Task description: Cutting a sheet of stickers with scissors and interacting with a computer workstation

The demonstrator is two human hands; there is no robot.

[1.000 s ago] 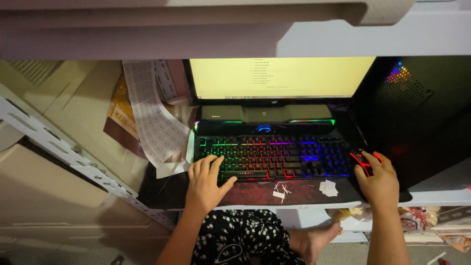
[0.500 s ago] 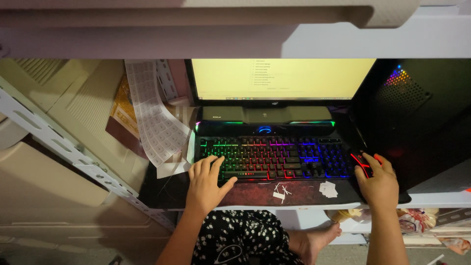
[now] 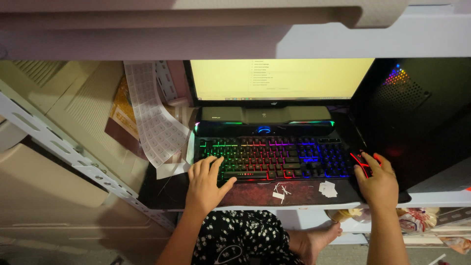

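We look down on a dark counter [image 3: 162, 196] tucked under a white shelf, lit mostly by a pale yellow monitor [image 3: 279, 78]; on it lies a keyboard [image 3: 274, 158] glowing in rainbow bands, just in front of a dark speaker bar [image 3: 265, 116]; our left hand [image 3: 206, 184] rests loose and flat on the keyboard's left end, fingers spread over the keys, thumb near the bottom row; our right hand [image 3: 377, 181] curls over a black mouse [image 3: 364, 161] with red lighting, just right of the keyboard; between our hands small white paper scraps [image 3: 327, 188] lie on the mat; a white sheet of keycap-like squares [image 3: 153, 118] droops to the left, over a brown and orange packet [image 3: 122, 110]; a black computer tower [image 3: 417, 113] stands to the right.
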